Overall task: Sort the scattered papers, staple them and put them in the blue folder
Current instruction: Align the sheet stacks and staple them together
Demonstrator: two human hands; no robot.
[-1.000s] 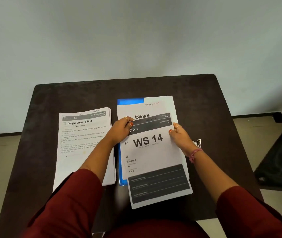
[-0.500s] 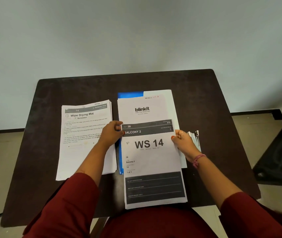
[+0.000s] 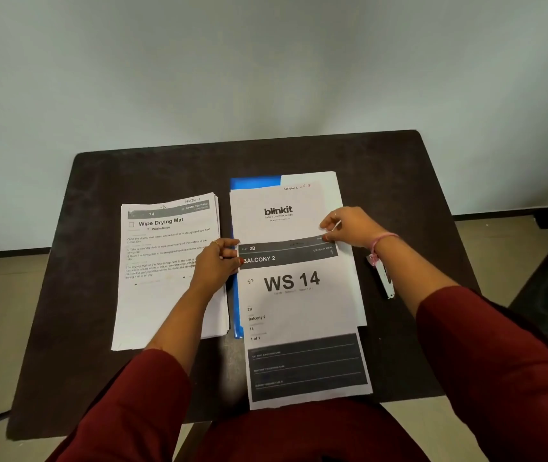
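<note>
Two hands work one sheet in the single head view; the left hand (image 3: 217, 261) pinches the left edge of the "WS 14" sheet (image 3: 299, 315) near its dark header band, thumb over the edge and fingers curled beneath, while the right hand (image 3: 354, 226) pinches the sheet's upper right corner between thumb and forefinger; the sheet lies at frame centre, its lower end hanging past the near edge of the dark bench (image 3: 409, 181). Beneath it sits the "blinkit" sheet (image 3: 277, 213) with another white page under that, and the blue folder (image 3: 254, 183) shows only as a strip at the upper left of this pile and along its left side; the papers lie on top of the folder, not in it. A separate stack headed "Wipe Drying Mat" (image 3: 166, 261) lies at centre left, just beside the folder's edge; a stapler (image 3: 384, 278) rests on the bench at right, below the right wrist, untouched.

Sorting looks unfinished and nothing appears stapled. The overhanging sheet could slide off the bench if both pinches loosen; a sideways tug could drag the loose pages below it askew, so a later staple would bite misaligned corners; the left forearm crosses the left stack and could fan it.
</note>
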